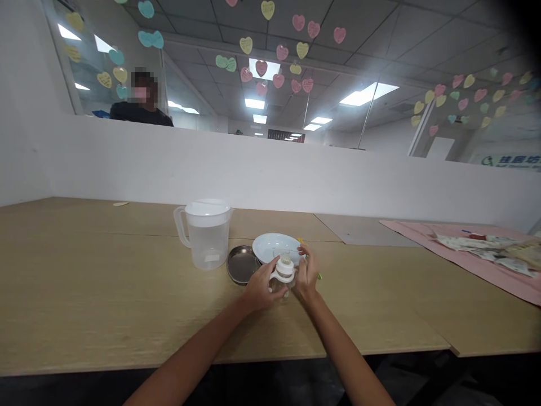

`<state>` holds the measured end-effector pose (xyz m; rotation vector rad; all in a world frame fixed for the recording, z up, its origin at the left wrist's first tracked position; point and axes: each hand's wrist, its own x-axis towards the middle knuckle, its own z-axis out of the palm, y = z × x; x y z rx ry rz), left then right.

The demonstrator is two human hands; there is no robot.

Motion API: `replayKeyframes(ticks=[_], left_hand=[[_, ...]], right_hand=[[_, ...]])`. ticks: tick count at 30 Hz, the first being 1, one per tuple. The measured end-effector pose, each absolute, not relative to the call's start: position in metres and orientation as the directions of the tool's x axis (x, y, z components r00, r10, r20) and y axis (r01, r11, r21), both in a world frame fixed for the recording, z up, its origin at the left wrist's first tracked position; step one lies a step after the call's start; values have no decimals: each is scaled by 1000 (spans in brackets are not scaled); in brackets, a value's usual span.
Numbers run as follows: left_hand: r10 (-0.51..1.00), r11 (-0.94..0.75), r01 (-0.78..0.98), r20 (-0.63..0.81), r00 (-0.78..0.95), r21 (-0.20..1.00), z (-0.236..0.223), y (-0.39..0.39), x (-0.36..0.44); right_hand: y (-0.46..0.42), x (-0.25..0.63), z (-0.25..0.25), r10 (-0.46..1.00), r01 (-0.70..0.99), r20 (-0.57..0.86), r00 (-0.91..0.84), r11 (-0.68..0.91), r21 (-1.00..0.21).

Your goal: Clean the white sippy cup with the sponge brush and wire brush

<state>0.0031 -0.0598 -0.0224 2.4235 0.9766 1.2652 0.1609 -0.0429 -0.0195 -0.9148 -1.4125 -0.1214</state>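
A small clear baby bottle [284, 273] with a white collar, a see-through nipple on top and side handles stands upright between my hands, at or just above the table. My left hand [261, 288] is closed round its left side, thumb and fingers at the handle. At the right side, my right hand [308, 273] has its lower fingers and thumb against the bottle, while its upper fingers are bent and raised beside the nipple. Just behind lies a white plate [270, 241]. A round metal dish [242, 266] sits left of it, partly under the plate's rim.
A clear plastic pitcher [209, 239] with a white lid stands to the left. Yellow and green bits of something show behind my right hand. A pink cloth [456, 256] with packets [486, 251] lies at the right. A person [141, 110] is behind the glass.
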Motion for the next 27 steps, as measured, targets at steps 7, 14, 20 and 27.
replayKeyframes(ticks=[7,14,20,27], left_hand=[[682,-727,460,615,396,510,-22,-62,4],[686,-722,473,610,397,505,-21,-63,3],[691,-716,488,604,397,498,-21,-62,3],[677,-731,478,606,417,487,-18,-64,2]], right_hand=[[-47,162,-11,562,483,827,-36,734,-478],[-36,165,1,853,74,518,62,514,-855],[-39,169,13,946,-421,325,-3,294,-858],[-37,176,19,917,-658,336,214,390,-644]])
